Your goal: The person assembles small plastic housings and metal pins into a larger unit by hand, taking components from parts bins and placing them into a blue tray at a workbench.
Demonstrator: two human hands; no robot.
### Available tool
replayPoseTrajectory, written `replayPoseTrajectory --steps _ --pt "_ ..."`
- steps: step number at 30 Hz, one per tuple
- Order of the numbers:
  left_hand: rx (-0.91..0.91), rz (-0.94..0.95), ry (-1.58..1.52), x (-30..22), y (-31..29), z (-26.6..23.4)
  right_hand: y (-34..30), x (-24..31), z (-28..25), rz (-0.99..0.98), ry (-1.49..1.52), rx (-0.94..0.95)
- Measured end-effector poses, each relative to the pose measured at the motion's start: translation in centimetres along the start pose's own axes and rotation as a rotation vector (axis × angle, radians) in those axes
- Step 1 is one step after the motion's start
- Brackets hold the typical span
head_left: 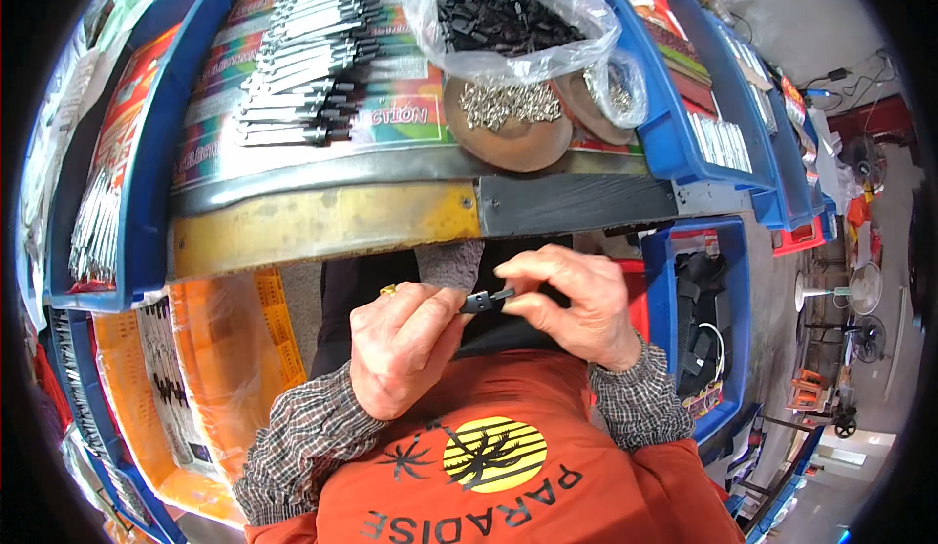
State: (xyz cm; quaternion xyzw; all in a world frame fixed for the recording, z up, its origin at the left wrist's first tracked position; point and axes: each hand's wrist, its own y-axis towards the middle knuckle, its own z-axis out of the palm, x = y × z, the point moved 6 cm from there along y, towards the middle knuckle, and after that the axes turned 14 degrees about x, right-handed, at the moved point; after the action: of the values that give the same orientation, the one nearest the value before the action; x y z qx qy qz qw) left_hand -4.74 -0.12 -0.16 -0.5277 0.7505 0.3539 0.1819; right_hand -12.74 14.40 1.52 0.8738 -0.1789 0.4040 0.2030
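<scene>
My left hand (pixel 399 339) is closed, its fingertips pinching a small dark plastic-and-metal piece (pixel 478 303) with small holes in its side. The piece points right, over my lap, below the table's front edge. My right hand (pixel 578 302) is close to its free end, thumb and forefinger apart on either side of that narrow tip; whether they touch it is hard to tell. Across the table lies a long row of slim silver pieces with black ends (pixel 308 75). Beyond my hands, a clear plastic bag (pixel 598 41) holds many small black parts (pixel 489 18).
Brown dishes of small metal bits (pixel 508 106) stand near the yellow-and-black table edge (pixel 332 226). Blue trays flank the table, left (pixel 147 202) and right (pixel 657 143). An orange crate (pixel 278 324) stands low on the left, a blue crate (pixel 660 295) on the right.
</scene>
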Motion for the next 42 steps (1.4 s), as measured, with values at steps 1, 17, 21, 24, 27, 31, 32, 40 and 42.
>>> replayPoseTrajectory --steps 1,17,21,24,27,31,32,40,42 --pt "-0.004 -0.008 0.001 0.0 0.2 -0.3 0.2 0.0 -1.0 0.029 -0.029 -0.064" --pt "-0.067 -0.086 0.038 1.5 0.6 -2.3 5.2 -2.7 -4.9 0.098 -0.975 -0.181" --pt "-0.008 -0.103 0.028 1.7 0.5 -1.9 5.3 -2.8 -4.8 0.124 -1.008 -0.149" --pt "-0.006 -0.105 0.016 1.9 0.4 -1.8 5.4 -3.1 -4.8 0.129 -0.985 -0.138" --pt "-0.010 -0.097 0.007 1.8 0.5 -1.9 5.5 -2.9 -4.9 0.112 -0.956 -0.137" --pt "-0.064 -0.098 0.000 1.6 0.6 -2.0 6.2 -2.3 -5.0 0.066 -0.926 -0.120" --pt "-0.066 -0.098 0.002 1.6 0.5 -2.0 6.7 -2.2 -4.8 0.048 -0.924 -0.091" --pt "-0.059 -0.101 -0.013 1.7 0.3 -2.0 9.4 -2.8 -3.8 -0.035 -0.966 -0.067" --pt "-0.065 -0.104 -0.011 2.0 0.0 -2.0 9.1 -3.2 -3.7 0.074 -0.917 0.078"
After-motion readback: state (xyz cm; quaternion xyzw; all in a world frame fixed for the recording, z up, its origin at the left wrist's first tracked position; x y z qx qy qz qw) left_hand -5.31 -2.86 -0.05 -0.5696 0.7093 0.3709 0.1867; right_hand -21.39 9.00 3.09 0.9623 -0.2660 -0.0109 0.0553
